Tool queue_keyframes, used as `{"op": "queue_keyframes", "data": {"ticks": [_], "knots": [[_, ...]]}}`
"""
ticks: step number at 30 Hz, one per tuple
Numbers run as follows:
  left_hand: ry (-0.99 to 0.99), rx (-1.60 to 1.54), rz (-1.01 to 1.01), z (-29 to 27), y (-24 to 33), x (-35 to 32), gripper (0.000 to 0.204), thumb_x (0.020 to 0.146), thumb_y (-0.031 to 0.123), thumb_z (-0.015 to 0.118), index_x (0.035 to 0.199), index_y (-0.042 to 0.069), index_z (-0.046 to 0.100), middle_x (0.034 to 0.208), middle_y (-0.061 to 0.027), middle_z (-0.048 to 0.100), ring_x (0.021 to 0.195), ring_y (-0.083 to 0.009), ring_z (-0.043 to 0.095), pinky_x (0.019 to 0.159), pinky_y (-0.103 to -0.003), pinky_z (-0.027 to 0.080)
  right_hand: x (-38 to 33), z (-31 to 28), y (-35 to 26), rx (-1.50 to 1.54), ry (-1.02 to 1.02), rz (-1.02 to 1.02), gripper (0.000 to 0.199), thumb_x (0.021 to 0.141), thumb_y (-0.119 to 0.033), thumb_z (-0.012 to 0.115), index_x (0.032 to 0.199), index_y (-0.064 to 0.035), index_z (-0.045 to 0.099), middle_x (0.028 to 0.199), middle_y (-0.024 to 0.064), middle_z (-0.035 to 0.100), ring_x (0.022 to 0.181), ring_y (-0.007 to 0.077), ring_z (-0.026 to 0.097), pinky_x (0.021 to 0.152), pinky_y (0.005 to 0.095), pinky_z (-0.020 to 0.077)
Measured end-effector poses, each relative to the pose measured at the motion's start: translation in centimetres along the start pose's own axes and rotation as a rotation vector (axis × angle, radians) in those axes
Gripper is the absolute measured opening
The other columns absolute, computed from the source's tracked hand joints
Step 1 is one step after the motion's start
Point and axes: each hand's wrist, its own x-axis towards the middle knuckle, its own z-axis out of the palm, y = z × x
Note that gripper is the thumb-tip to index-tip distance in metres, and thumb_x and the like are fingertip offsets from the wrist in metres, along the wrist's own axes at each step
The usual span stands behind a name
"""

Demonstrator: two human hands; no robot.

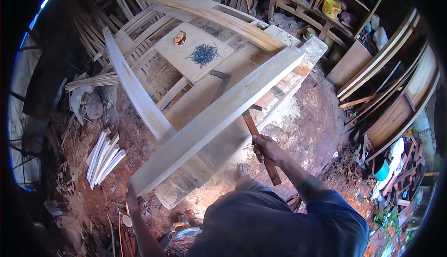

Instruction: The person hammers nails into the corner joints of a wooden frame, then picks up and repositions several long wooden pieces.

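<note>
My right hand (269, 150) is wrapped around the wooden handle of a hammer (251, 126). The hammer's dark head is close to the near face of a long wooden beam (223, 117). This beam slants across a wooden frame, from lower left to upper right. At its lower left end my left hand (134, 198) grips the beam, with some fingers hidden. Two long boards, a left one (135, 89) and a far one (223, 22), run back from the beam. Behind it, a heap of nails (203, 54) and an orange tape measure (179, 38) lie on a plywood panel (179, 61). A metal square (220, 82) is nearby.
Several pale wood strips (104, 159) lie on the dirt floor (302, 122) at left. Curved boards (400, 99) lean at right, near a shelf (298, 8) holding a yellow bucket (331, 8). Scrap wood (405, 178) is piled at lower right. My foot (243, 169) is beside the frame.
</note>
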Motion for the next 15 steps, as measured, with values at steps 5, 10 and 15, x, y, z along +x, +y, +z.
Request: {"op": "queue_keyframes", "data": {"ticks": [5, 10, 15], "knots": [[0.012, -0.050, 0.102, 2.8, 2.3, -5.0, 0.042, 0.102, 0.057, 0.055, 0.107, 0.015, 0.061, 0.070, 0.0041, 0.050, 0.048, -0.0048, 0.037, 0.042, -0.021, 0.026, 0.6, -0.2, -3.1, -0.041, 0.070, -0.121, 0.034, 0.105, -0.039, 0.054, 0.101, -0.0057, 0.055, 0.068, 0.0022, 0.053, 0.048, 0.0116, 0.048, 0.044, 0.0279, 0.0428], [-0.044, 0.295, 0.065, 10.5, 1.6, -3.6, 0.034, 0.105, 0.041, 0.053, 0.120, 0.011, 0.062, 0.087, 0.0010, 0.059, 0.064, -0.0102, 0.054, 0.052, -0.022, 0.044, 0.8, -1.8, -5.3, -0.060, 0.347, -0.099, 0.031, 0.106, -0.035, 0.053, 0.105, -0.0035, 0.057, 0.069, 0.0011, 0.055, 0.052, 0.0113, 0.053, 0.047, 0.0285, 0.0457], [-0.447, 0.652, 0.437, 18.8, -0.7, 0.1, 0.031, 0.102, 0.023, 0.053, 0.124, 0.001, 0.060, 0.088, -0.0091, 0.059, 0.066, -0.0180, 0.056, 0.055, -0.036, 0.046, -5.7, -2.2, 0.4, -0.077, 0.461, -0.141, 0.028, 0.106, -0.032, 0.054, 0.103, -0.0046, 0.055, 0.063, 0.0006, 0.054, 0.045, 0.0108, 0.051, 0.041, 0.0275, 0.0430]]}}
